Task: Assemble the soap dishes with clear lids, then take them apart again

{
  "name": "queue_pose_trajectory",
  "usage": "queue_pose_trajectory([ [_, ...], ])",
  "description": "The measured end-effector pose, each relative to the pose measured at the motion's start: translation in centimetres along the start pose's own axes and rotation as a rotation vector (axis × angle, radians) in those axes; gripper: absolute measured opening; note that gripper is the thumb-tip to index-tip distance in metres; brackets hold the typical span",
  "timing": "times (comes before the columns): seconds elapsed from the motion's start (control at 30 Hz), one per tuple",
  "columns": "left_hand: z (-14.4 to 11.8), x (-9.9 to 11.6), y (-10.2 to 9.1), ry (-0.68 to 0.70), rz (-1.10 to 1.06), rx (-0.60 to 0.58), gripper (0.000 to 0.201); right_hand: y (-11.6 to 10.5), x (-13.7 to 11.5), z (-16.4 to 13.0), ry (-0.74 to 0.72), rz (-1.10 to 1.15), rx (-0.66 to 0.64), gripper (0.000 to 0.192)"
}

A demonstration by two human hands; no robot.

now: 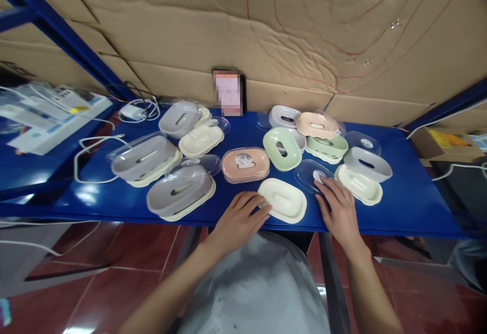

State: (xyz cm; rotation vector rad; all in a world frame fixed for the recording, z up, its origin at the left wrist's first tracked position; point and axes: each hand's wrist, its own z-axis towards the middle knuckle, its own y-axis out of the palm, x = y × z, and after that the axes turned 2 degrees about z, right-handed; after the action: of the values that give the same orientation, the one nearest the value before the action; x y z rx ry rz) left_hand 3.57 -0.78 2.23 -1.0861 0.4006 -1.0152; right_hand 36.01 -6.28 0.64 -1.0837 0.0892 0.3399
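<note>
Both hands flank the cream soap dish, left hand touching.

A blue table stands against a wall of brown cardboard sheets scrawled with red lines; below the table lies a glossy red tiled floor, and blue steel shelf beams slant up at its left

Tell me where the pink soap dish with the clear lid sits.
In the head view, the pink soap dish sits mid-table, just beyond the left hand, between the stacked grey dishes and the green dish.
</note>
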Motion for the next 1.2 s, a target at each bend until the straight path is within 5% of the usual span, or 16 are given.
queue_pose_trajectory([
  [0.27,-1.3,0.2,-0.3,0.029,-0.065,0.045,0.006,-0.4,-0.4,-0.4,0.067,0.064,-0.009,0.053],
  [0.53,-2.8,-0.4,-0.2,-0.109,-0.183,0.128,0.031,-0.5,-1.7,-1.0,0.055,0.173,-0.038,0.05],
  [0.63,-2.8,-0.5,0.0,-0.13,-0.198,0.091,0.021,-0.6,-2.0,-0.6,0.067,0.081,-0.043,0.044],
  [0.87,-2.7,-0.4,0.2,-0.132,-0.225,0.097,0.012,1.2,-4.6,7.7,-0.212,-0.036,-0.06,0.044],
  [1.0,-2.8,-0.6,0.0,-0.151,-0.296,0.118,0.012,1.8,-4.9,10.9,-0.226,-0.059,-0.023,0.028],
  [1.2,-3.4,-0.7,0.4,-0.228,-0.315,0.119,0.045,-2.4,-4.8,4.3,-0.123,0.24,0.098,0.035],
])
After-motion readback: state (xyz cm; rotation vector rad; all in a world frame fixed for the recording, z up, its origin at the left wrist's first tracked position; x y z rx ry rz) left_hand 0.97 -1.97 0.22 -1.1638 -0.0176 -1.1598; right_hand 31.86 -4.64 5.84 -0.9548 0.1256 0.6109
